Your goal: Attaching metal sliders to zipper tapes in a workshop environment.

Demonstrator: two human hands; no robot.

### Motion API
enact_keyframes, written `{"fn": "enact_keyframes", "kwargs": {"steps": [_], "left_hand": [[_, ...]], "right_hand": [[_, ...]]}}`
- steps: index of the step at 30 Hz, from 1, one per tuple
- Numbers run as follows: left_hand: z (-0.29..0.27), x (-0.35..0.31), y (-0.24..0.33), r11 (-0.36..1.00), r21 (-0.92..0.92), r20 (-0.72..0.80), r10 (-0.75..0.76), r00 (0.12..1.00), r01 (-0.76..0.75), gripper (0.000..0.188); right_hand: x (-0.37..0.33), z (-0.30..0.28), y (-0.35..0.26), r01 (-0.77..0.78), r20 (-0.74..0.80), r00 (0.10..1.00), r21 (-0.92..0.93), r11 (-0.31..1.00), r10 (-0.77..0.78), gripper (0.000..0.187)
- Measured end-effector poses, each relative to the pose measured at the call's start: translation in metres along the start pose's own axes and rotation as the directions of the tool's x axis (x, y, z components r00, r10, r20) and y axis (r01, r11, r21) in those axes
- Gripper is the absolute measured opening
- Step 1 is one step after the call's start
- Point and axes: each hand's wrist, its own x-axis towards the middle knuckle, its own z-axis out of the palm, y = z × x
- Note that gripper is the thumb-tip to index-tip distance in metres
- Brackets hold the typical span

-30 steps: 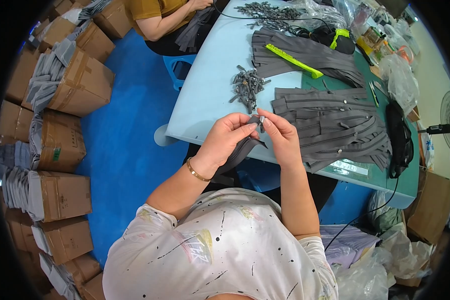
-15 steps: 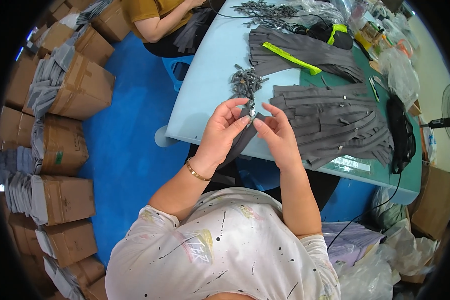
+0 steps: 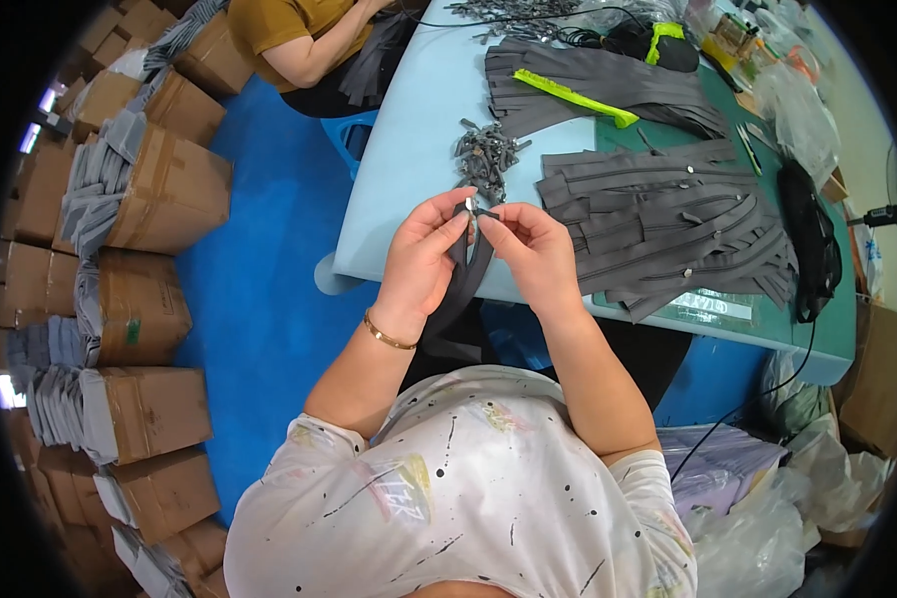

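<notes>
The left hand [image 3: 420, 261] and the right hand [image 3: 530, 249] are close together, just in front of the counter [image 3: 408, 169]. Both pinch the top end of a gray zipper strip [image 3: 465, 274]. A tiny metal slider [image 3: 469, 204] sits at that top end, between the fingertips of the two hands.

The strip is long and thin. Its long way runs up and down. The top end points away from the person, toward the counter, and the rest hangs down toward the lap.

I think the little slider could slip out of the fingers and fall, because it is so small. The strip could twist too, since it hangs loose.

Farther off, on the counter, lie a pile of sliders [image 3: 486, 157] and a stack of gray strips [image 3: 657, 219].
</notes>
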Motion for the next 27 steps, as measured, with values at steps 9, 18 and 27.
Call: {"fn": "enact_keyframes", "kwargs": {"steps": [9,18,27], "left_hand": [[-0.008,-0.004,0.001,0.964,0.260,0.070,0.041,0.997,-0.058,0.025],[-0.010,-0.004,0.007,0.779,0.595,0.206,0.089,0.975,-0.197,0.020],[-0.009,0.000,0.000,0.947,0.320,0.068,-0.060,0.996,0.035,0.020]], "right_hand": [[0.001,-0.010,-0.003,-0.069,0.056,0.995,-0.193,0.979,0.081,0.013],[-0.001,-0.019,0.001,-0.184,0.102,0.975,-0.111,0.977,0.195,0.014],[0.001,-0.022,0.006,-0.016,0.102,0.994,-0.151,0.988,0.031,0.014]]}}
